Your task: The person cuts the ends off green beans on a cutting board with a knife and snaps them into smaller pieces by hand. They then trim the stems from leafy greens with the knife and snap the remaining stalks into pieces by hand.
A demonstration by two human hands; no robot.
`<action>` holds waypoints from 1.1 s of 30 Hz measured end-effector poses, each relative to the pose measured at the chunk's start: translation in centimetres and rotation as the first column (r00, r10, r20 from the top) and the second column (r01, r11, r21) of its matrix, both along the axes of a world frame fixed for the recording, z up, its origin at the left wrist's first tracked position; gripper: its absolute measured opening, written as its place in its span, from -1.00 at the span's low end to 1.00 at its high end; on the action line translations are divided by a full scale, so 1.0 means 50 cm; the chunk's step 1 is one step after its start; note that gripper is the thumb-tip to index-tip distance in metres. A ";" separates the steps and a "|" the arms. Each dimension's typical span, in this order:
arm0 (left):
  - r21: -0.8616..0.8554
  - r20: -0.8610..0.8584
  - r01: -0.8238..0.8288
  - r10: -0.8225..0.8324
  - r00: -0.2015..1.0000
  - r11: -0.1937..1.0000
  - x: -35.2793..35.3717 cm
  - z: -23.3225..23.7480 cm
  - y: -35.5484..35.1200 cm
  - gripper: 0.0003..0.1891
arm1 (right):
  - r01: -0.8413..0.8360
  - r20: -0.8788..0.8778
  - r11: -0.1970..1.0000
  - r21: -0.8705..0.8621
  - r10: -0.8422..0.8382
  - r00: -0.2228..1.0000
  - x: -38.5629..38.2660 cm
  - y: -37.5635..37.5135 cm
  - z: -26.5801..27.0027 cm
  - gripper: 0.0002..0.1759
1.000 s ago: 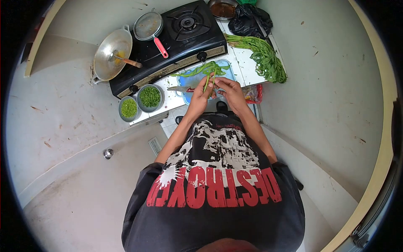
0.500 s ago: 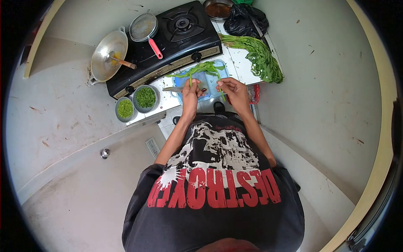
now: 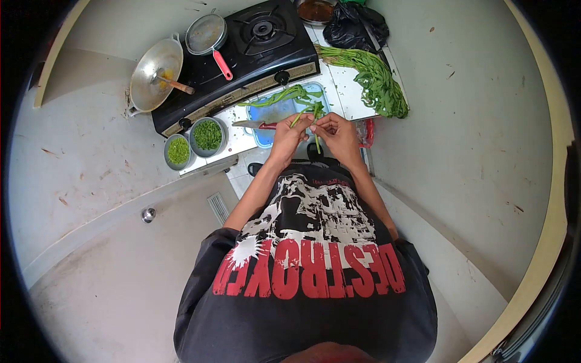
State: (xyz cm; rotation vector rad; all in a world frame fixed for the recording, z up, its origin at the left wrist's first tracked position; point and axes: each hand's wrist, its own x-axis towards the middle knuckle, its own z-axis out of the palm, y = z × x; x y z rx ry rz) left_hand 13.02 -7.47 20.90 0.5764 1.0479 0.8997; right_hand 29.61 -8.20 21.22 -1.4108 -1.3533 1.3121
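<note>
My left hand [image 3: 292, 140] is closed on a leafy green stem [image 3: 299, 117], its fingers meeting those of my right hand [image 3: 337, 134]. My right hand pinches a green stalk [image 3: 318, 140] with leaves at its top. Both hands are over the near edge of a blue plastic tray [image 3: 265, 138]. Beside my left hand is a knife [image 3: 249, 124] with a red handle, its blade pointing left; the handle's end is hidden by the hand. More leafy greens [image 3: 287, 95] lie across the tray's far side.
A large bunch of leafy greens [image 3: 380, 91] lies on the white counter at right, below a black plastic bag [image 3: 351, 29]. Two bowls of chopped greens [image 3: 208, 135] stand at left. The gas stove [image 3: 275, 58] holds a red-handled strainer [image 3: 206, 33] and a wok [image 3: 142, 81] with a spatula.
My left hand has moved right to meet my right hand, bringing the stems together. Greens that hung near my hands now lie lower on the tray, and more of the knife's red handle shows.
</note>
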 end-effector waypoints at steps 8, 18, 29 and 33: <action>-0.097 0.033 -0.192 0.196 0.980 0.977 0.003 -0.001 0.001 -0.88 | 0.045 -0.026 0.998 0.048 -0.044 0.999 0.002 0.003 -0.025 -0.75; -0.021 0.022 -0.451 0.452 0.892 0.892 -0.072 -0.023 -0.004 -0.91 | 0.016 0.311 1.000 -0.015 -0.011 0.950 0.091 0.073 -0.180 -0.79; 0.043 0.056 -0.480 0.477 0.877 0.876 -0.092 -0.019 -0.032 -0.91 | -0.153 0.661 0.971 -0.182 0.236 0.713 0.056 0.108 -0.338 -0.68; 0.055 0.024 -0.448 0.448 0.894 0.892 -0.083 -0.019 -0.031 -0.89 | -0.133 0.500 0.980 -0.147 0.190 0.845 0.044 0.102 -0.266 -0.67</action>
